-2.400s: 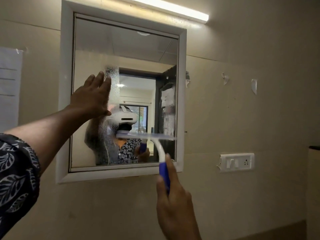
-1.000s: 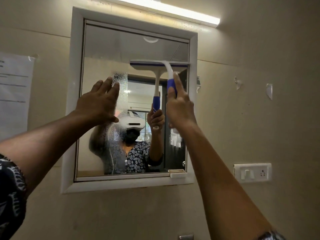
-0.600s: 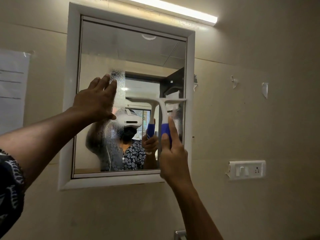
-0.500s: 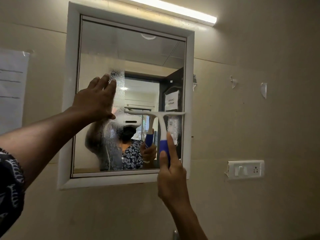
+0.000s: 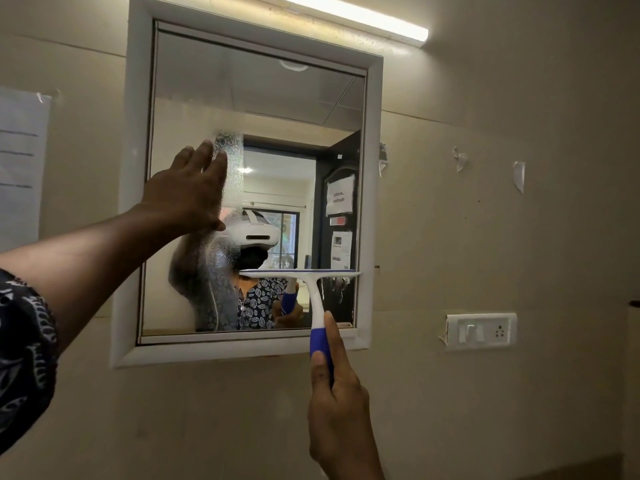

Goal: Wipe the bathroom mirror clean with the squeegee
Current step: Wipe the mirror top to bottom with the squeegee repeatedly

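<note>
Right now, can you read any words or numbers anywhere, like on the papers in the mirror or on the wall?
White paper sign on the dark door reflected in the white-framed mirror: two lines of mirrored writing, too blurred to read for sure.
Small red label below it: too small to read.
White printed sheet lower on that door: too small to read.
White paper taped on the wall at left: only faint lines, unreadable.
Blue-and-white plastic squeegee: no writing visible.

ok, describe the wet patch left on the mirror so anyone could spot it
On the white-framed mirror, look just right of the left hand pressed on the glass. The droplet strip runs down from the fingertips, speckled and hazy; the glass right of it is clear.
</note>
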`<state>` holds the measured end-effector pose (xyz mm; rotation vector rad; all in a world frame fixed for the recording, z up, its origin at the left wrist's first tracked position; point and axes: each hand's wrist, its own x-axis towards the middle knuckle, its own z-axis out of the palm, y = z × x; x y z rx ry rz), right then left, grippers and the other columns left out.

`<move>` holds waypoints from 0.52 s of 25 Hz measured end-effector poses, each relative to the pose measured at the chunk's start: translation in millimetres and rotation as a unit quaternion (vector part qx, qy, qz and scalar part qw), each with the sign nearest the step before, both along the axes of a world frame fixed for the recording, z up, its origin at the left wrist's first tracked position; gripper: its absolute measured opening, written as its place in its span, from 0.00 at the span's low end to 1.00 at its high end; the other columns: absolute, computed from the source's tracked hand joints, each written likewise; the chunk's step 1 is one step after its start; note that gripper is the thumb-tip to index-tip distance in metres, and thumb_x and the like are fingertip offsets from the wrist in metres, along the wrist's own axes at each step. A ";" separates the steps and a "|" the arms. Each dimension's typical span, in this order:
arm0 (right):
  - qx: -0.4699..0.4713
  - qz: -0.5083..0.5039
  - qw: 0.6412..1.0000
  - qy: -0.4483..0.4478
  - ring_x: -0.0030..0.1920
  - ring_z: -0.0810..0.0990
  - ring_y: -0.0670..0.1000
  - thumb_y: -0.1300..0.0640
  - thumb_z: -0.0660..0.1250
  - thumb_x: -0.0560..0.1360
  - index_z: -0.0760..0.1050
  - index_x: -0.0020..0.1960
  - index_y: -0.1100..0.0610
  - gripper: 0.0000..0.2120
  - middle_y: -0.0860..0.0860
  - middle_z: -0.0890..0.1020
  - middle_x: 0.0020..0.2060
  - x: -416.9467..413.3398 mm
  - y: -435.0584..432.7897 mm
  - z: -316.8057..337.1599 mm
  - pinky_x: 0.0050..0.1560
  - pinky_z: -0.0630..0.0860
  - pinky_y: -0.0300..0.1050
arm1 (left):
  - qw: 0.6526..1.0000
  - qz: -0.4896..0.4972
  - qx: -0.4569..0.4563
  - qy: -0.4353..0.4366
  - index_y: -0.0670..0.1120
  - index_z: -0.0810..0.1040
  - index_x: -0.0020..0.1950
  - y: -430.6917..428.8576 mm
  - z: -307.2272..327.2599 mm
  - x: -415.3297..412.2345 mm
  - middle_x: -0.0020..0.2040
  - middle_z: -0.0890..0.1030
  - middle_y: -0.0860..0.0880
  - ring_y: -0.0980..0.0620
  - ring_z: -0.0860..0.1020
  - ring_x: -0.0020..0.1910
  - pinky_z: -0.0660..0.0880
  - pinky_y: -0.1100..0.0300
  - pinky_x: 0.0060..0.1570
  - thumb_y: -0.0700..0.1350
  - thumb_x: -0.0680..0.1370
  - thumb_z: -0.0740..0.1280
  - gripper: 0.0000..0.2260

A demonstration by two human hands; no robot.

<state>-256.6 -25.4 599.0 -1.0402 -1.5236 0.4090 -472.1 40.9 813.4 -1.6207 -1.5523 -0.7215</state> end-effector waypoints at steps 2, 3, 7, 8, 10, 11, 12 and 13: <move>-0.010 0.004 1.000 -0.003 0.26 0.69 0.43 0.45 0.50 0.79 0.44 0.65 0.26 0.22 0.48 0.73 0.32 1.7 -3.2 4.6 0.30 0.70 0.34 | 1.000 0.000 0.002 0.000 0.47 0.48 0.77 0.8 0.4 0.0 0.78 0.47 0.45 0.42 0.48 0.76 0.65 0.40 0.65 0.53 0.63 0.78 0.53; -0.014 0.006 1.000 -0.005 0.26 0.69 0.43 0.45 0.50 0.79 0.43 0.65 0.26 0.22 0.48 0.73 0.33 2.3 -4.1 6.3 0.30 0.70 0.33 | 1.000 0.000 0.003 -0.001 0.47 0.48 0.77 1.6 0.5 -0.2 0.78 0.47 0.45 0.42 0.48 0.76 0.66 0.40 0.64 0.53 0.63 0.78 0.53; -0.048 -0.005 0.998 -0.044 0.30 0.71 0.42 0.47 0.50 0.80 0.41 0.66 0.31 0.22 0.44 0.71 0.33 4.1 -8.5 -7.4 0.33 0.70 0.30 | 1.000 0.006 0.008 0.006 0.47 0.48 0.77 4.6 0.7 -1.7 0.78 0.48 0.44 0.41 0.49 0.76 0.65 0.40 0.65 0.54 0.63 0.78 0.52; -0.068 -0.012 0.996 -0.062 0.31 0.71 0.41 0.48 0.50 0.80 0.39 0.68 0.35 0.24 0.42 0.72 0.36 4.6 -9.9 -16.0 0.32 0.69 0.27 | 1.000 0.011 0.010 0.012 0.46 0.49 0.77 5.0 0.8 -2.1 0.78 0.48 0.44 0.41 0.50 0.76 0.65 0.40 0.65 0.54 0.63 0.78 0.52; -0.112 -0.017 0.990 -0.087 0.34 0.69 0.37 0.49 0.50 0.81 0.35 0.71 0.43 0.27 0.43 0.74 0.46 5.1 -12.4 -32.1 0.34 0.68 0.22 | 0.999 0.023 0.011 0.022 0.46 0.49 0.77 5.0 1.4 -1.6 0.77 0.49 0.43 0.40 0.51 0.75 0.64 0.40 0.66 0.56 0.63 0.78 0.52; -0.126 -0.013 0.987 -0.094 0.35 0.69 0.36 0.50 0.50 0.81 0.34 0.72 0.47 0.28 0.44 0.73 0.50 4.8 -13.7 -36.8 0.35 0.67 0.20 | 0.999 0.024 0.009 0.024 0.46 0.49 0.76 4.0 1.9 -0.9 0.77 0.49 0.43 0.40 0.52 0.75 0.64 0.40 0.66 0.56 0.63 0.77 0.52; -0.134 -0.009 0.986 -0.097 0.36 0.69 0.36 0.50 0.50 0.81 0.34 0.72 0.48 0.28 0.44 0.72 0.51 4.0 -14.8 -38.7 0.36 0.67 0.20 | 0.999 0.022 0.005 0.024 0.47 0.49 0.76 2.0 2.3 -0.4 0.77 0.49 0.43 0.40 0.52 0.75 0.64 0.40 0.66 0.56 0.63 0.77 0.52; -0.135 -0.011 0.986 -0.100 0.35 0.69 0.37 0.50 0.50 0.81 0.35 0.72 0.48 0.28 0.45 0.71 0.49 3.4 -16.6 -37.9 0.35 0.67 0.20 | 1.000 0.016 0.003 0.023 0.47 0.49 0.76 -0.7 2.8 -0.3 0.77 0.49 0.43 0.40 0.52 0.75 0.65 0.39 0.66 0.56 0.63 0.77 0.52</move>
